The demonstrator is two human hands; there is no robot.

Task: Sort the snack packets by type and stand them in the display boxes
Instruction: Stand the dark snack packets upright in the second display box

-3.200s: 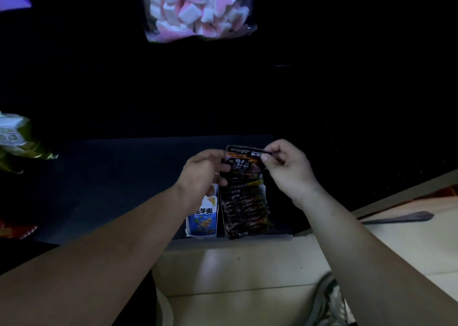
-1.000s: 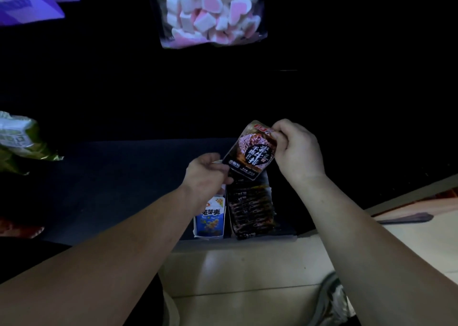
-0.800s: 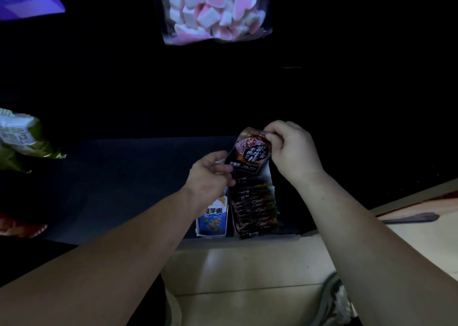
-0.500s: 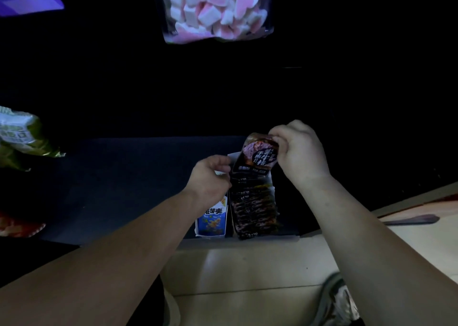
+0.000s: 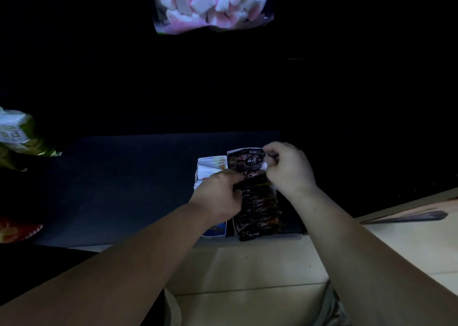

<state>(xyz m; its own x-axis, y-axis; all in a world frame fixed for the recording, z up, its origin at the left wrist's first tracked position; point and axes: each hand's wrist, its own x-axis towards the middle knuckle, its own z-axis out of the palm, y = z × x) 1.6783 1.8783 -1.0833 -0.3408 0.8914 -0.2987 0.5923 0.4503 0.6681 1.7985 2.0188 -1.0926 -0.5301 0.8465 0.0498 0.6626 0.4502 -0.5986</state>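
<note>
The right hand [image 5: 288, 170] pinches the top edge of a dark glossy snack packet [image 5: 246, 161] between the thumb and curled fingers. This packet stands at the twelve o'clock end of a white cardboard display box [image 5: 274, 189], behind a tight row of similar dark packets [image 5: 260, 209] that fills the box toward six o'clock. The left hand [image 5: 218, 198] lies with bent fingers on the tops of this row. Whether it grips a packet or only presses, I cannot tell. Just beside this box, at its nine o'clock, stands a second white box with blue print [image 5: 212, 163], partly hidden under the left hand. Both boxes sit at the near edge of a dark shelf [image 5: 124, 182]. At twelve o'clock in the view is a clear bag of pink and white marshmallows [image 5: 210, 3]. At nine o'clock lies a green and white bag [image 5: 14, 137], and below it a red packet [image 5: 17, 229].
</note>
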